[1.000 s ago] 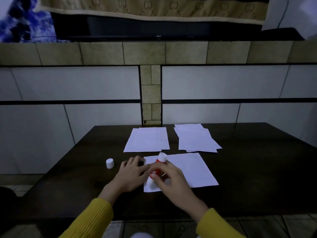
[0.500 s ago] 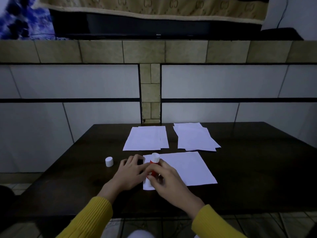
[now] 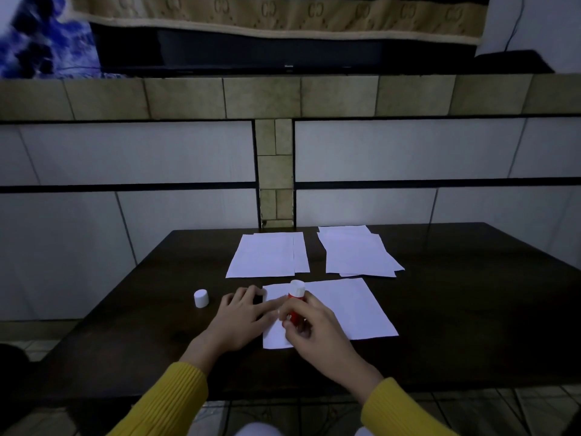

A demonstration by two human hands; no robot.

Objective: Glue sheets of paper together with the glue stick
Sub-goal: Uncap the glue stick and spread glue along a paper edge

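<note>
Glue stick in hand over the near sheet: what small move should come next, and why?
Probably drag the glue stick along the left edge of the near sheet. The right hand grips it, its cap is off on the table, and the left hand rests flat on that edge.

I sat in what looked like a room in a home, at a dark wooden table (image 3: 456, 309) pushed against a wall of large pale tiles (image 3: 408, 149) crossed by a band of beige stone tiles (image 3: 261, 97). Above that band ran a ledge with a patterned cloth (image 3: 283, 14) hanging over a dark flat screen (image 3: 270, 48), and the floor (image 3: 471, 413) under the table was tiled too.
</note>
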